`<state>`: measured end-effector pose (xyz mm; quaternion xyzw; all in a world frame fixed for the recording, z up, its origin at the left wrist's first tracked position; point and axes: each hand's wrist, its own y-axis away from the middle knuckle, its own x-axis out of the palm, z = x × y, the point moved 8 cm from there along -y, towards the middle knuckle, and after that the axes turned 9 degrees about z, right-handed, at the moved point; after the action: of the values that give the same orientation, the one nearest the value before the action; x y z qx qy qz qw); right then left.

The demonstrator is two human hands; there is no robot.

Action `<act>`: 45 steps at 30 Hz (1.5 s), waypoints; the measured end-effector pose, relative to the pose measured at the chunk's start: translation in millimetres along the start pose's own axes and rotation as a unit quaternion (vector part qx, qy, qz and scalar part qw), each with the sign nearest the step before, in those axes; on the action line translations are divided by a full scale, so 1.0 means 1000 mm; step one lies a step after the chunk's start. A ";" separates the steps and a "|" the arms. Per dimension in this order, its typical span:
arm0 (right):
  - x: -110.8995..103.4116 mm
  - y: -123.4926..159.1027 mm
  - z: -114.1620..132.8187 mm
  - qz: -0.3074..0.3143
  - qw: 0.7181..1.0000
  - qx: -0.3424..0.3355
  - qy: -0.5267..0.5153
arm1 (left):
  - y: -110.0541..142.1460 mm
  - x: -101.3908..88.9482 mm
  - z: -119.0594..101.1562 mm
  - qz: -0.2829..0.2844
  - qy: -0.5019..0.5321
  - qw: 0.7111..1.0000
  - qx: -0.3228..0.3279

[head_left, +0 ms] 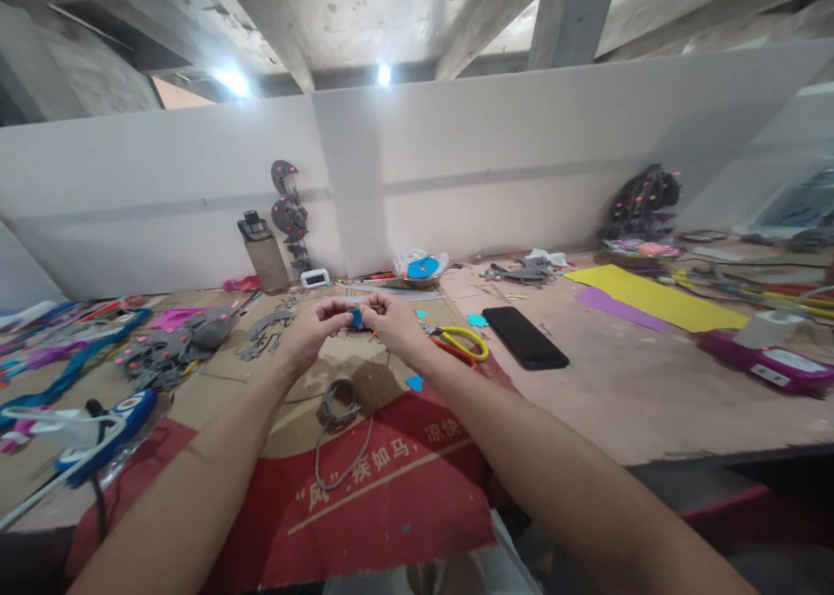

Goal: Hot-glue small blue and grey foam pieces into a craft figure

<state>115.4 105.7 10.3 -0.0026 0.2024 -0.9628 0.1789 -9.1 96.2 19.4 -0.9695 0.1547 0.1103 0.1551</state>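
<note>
pinching a small blue piece (356,318), the left hand (329,319) and the right hand (394,320) meet above the middle of the cardboard (391,530), thumb and forefinger of each pressed together at its edges. how the other fingers curl behind is too small to tell. the blue piece sits between the two sets of fingertips, partly covered by them.

taking that piece as the middle of a clock, a loose coil of grey cord (339,406) lies at six o'clock on the cardboard, its loose end looping over the red printed part. a blue scrap (414,384) lies between four and five, near the right forearm. scissors (464,349) with yellow and orange handles rest toward three, just beside that forearm, and a black phone (525,339) lies flat beyond them. farther along three are a yellow sheet (658,298) and a purple sheet (618,308) partly under it. a blue disc (422,268) sits in a dish at two. a bottle (267,261) stands at ten, by the white wall (430,143). grey pieces (175,345) with pink dots are heaped at nine.
</note>
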 end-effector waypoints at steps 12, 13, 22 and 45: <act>-0.004 0.000 0.001 0.016 0.987 -0.039 0.155 | 0.004 0.002 -0.018 0.021 -0.179 0.984 -0.005; -0.002 0.001 0.003 0.019 0.983 -0.051 0.176 | 0.005 0.003 -0.019 0.021 -0.186 0.982 -0.005; 0.004 0.009 0.016 0.021 0.953 -0.081 0.292 | 0.007 0.008 -0.016 0.050 -0.176 0.983 -0.016; 0.005 0.016 0.015 -0.013 0.960 -0.083 0.269 | 0.006 -0.006 -0.016 -0.052 -0.135 0.989 0.014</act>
<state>117.2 84.6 17.9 0.2384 0.3225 -0.9101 0.1042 -14.3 87.1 34.3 -0.9501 0.0835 0.2303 0.1934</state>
